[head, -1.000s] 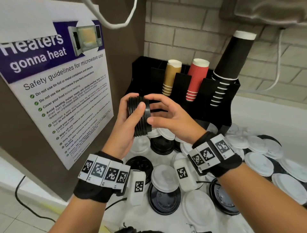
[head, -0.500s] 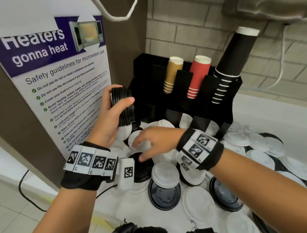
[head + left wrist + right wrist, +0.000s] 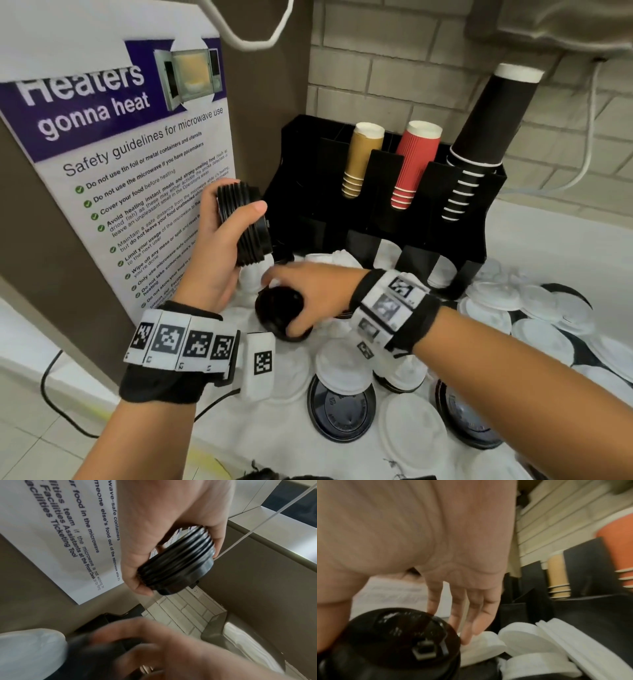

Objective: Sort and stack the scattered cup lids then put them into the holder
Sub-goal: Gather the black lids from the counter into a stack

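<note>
My left hand (image 3: pixel 236 219) grips a stack of several black lids (image 3: pixel 245 226), held on edge above the counter beside the poster; the left wrist view shows the same lid stack (image 3: pixel 176 566) between thumb and fingers. Lower down, my right hand (image 3: pixel 291 301) pinches a single black lid (image 3: pixel 279 313) by its rim, thumb on the near edge and fingers over the far edge, just above the pile. That black lid (image 3: pixel 390 642) fills the lower left of the right wrist view. The black holder (image 3: pixel 376 219) stands behind, its lower lid slots showing white lids.
White lids (image 3: pixel 342 368) and black lids (image 3: pixel 340 411) lie scattered over the counter, thickest to the right. Gold cups (image 3: pixel 361 161), red cups (image 3: pixel 414 164) and black cups (image 3: pixel 479 144) stick out of the holder. A poster panel (image 3: pixel 113 164) walls off the left.
My hands have parted: the left carried the black stack up and left, while the right dropped to the pile and took hold of a single black lid.
</note>
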`<state>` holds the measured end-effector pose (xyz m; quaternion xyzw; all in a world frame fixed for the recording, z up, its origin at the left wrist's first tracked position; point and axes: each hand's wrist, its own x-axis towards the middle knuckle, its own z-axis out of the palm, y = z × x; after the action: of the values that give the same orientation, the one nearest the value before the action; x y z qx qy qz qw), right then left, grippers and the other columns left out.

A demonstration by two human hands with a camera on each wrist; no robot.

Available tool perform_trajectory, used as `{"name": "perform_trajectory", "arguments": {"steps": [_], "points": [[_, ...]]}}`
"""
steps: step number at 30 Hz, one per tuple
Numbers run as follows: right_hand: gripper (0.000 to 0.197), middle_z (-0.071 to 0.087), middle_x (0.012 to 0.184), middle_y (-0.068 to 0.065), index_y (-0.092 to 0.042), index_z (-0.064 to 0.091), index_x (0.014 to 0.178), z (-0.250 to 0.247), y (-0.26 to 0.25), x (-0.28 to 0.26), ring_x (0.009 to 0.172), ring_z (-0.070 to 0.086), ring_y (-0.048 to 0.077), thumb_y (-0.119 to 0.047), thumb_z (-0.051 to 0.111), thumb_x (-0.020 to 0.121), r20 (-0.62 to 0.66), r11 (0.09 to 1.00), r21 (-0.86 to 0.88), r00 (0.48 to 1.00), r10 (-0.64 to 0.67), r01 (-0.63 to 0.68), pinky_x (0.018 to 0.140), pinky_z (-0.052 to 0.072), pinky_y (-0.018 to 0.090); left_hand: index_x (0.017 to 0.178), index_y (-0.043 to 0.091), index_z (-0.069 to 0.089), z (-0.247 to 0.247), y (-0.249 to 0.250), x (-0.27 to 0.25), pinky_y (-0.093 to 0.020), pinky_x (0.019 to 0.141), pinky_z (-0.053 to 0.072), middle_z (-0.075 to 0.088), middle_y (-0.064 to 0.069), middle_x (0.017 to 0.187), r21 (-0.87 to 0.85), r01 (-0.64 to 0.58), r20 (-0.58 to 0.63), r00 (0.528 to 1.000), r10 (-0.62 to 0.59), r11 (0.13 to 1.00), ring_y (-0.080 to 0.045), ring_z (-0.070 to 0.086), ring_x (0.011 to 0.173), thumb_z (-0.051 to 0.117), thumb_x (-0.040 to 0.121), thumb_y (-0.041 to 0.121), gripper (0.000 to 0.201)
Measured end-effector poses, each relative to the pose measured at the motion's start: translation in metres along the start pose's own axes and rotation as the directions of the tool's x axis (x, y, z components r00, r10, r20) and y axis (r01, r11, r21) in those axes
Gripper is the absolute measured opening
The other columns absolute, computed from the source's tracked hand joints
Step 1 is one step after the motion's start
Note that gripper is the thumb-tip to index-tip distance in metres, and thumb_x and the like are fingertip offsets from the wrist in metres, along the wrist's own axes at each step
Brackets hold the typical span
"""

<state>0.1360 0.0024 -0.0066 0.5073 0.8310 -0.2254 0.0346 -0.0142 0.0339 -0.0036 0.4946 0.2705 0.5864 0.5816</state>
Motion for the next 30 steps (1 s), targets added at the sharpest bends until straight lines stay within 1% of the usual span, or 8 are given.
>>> {"name": "perform_trajectory", "arguments": {"steps": [4, 8, 12, 14, 19, 22, 25, 30], "points": [[0.062, 0.053, 0.116, 0.005, -0.023, 0.043, 0.131, -0.026, 0.026, -0.021, 0.090, 0.060, 0.014, -0.028, 0.077, 0.079, -0.254, 0.884, 0.466, 0.951, 0.177, -0.040, 0.078, 0.053, 0.020, 0.103, 0.026, 0.053, 0.004, -0.006, -0.002, -0.031, 0.067, 0.051, 0.055, 0.005, 0.093, -0.019, 0.009, 0.023, 1.000, -0.009, 1.000, -0.012, 0.057, 0.082, 0.072, 0.063, 0.033, 0.045], [0.039, 0.059, 0.113, 0.011, -0.026, 0.049, 0.122, -0.028, 0.032, -0.036, 0.093, 0.067, 0.022, -0.022, 0.067, 0.088, -0.331, 0.562, 0.817, 0.904, 0.273, 0.129, 0.086, 0.057, 0.038, 0.112, 0.023, 0.049, 0.012, -0.016, -0.004, -0.030, 0.067, 0.055, 0.057, 0.000, 0.100, -0.066, 0.103, 0.072, 0.993, -0.098, 0.992, -0.015, 0.061, 0.089, 0.073, 0.065, 0.034, 0.054], [0.040, 0.057, 0.115, 0.014, -0.027, 0.051, 0.122, -0.017, 0.025, -0.041, 0.101, 0.065, 0.024, -0.012, 0.066, 0.088, -0.408, 0.432, 0.858, 0.879, 0.246, 0.277, 0.092, 0.054, 0.044, 0.109, 0.027, 0.051, 0.023, -0.023, -0.006, -0.041, 0.074, 0.057, 0.059, 0.003, 0.103, -0.063, 0.121, 0.080, 0.990, -0.116, 0.991, -0.016, 0.062, 0.095, 0.069, 0.077, 0.030, 0.036], [0.042, 0.057, 0.116, 0.014, -0.026, 0.051, 0.123, -0.012, 0.021, -0.040, 0.105, 0.063, 0.024, -0.013, 0.067, 0.087, -0.426, 0.414, 0.859, 0.868, 0.255, 0.301, 0.092, 0.054, 0.046, 0.110, 0.029, 0.051, 0.027, -0.024, -0.008, -0.044, 0.079, 0.055, 0.058, 0.000, 0.107, -0.062, 0.113, 0.072, 0.992, -0.108, 0.992, -0.018, 0.062, 0.099, 0.065, 0.081, 0.031, 0.032], [0.045, 0.057, 0.121, 0.012, -0.029, 0.052, 0.126, -0.014, 0.019, -0.044, 0.102, 0.065, 0.018, -0.017, 0.069, 0.086, -0.458, 0.468, 0.831, 0.846, 0.272, 0.300, 0.084, 0.057, 0.033, 0.117, 0.031, 0.052, 0.029, -0.026, -0.009, -0.039, 0.076, 0.057, 0.060, -0.004, 0.115, -0.052, 0.148, 0.144, 0.980, -0.139, 0.988, -0.020, 0.063, 0.102, 0.072, 0.077, 0.038, 0.045], [0.048, 0.058, 0.123, 0.012, -0.027, 0.052, 0.131, -0.021, 0.021, -0.049, 0.108, 0.064, 0.024, -0.014, 0.067, 0.087, -0.448, 0.498, 0.818, 0.861, 0.240, 0.286, 0.089, 0.056, 0.043, 0.119, 0.036, 0.056, 0.026, -0.025, -0.009, -0.037, 0.075, 0.057, 0.061, -0.006, 0.122, -0.036, 0.189, 0.217, 0.960, -0.177, 0.981, -0.019, 0.065, 0.104, 0.072, 0.073, 0.044, 0.049], [0.050, 0.058, 0.123, 0.013, -0.027, 0.052, 0.132, -0.025, 0.023, -0.052, 0.109, 0.064, 0.029, -0.011, 0.067, 0.086, -0.451, 0.509, 0.807, 0.869, 0.203, 0.300, 0.089, 0.054, 0.051, 0.118, 0.038, 0.057, 0.025, -0.024, -0.009, -0.044, 0.081, 0.057, 0.059, -0.010, 0.128, -0.047, 0.212, 0.229, 0.954, -0.196, 0.976, -0.024, 0.064, 0.109, 0.072, 0.073, 0.045, 0.048], [0.050, 0.059, 0.119, 0.009, -0.028, 0.051, 0.129, -0.022, 0.020, -0.050, 0.102, 0.067, 0.021, -0.010, 0.068, 0.086, -0.481, 0.517, 0.791, 0.855, 0.193, 0.328, 0.077, 0.056, 0.029, 0.122, 0.034, 0.053, 0.029, -0.025, -0.011, -0.041, 0.078, 0.057, 0.062, -0.004, 0.116, -0.048, 0.197, 0.199, 0.963, -0.184, 0.979, -0.021, 0.064, 0.103, 0.071, 0.073, 0.046, 0.053]]}}
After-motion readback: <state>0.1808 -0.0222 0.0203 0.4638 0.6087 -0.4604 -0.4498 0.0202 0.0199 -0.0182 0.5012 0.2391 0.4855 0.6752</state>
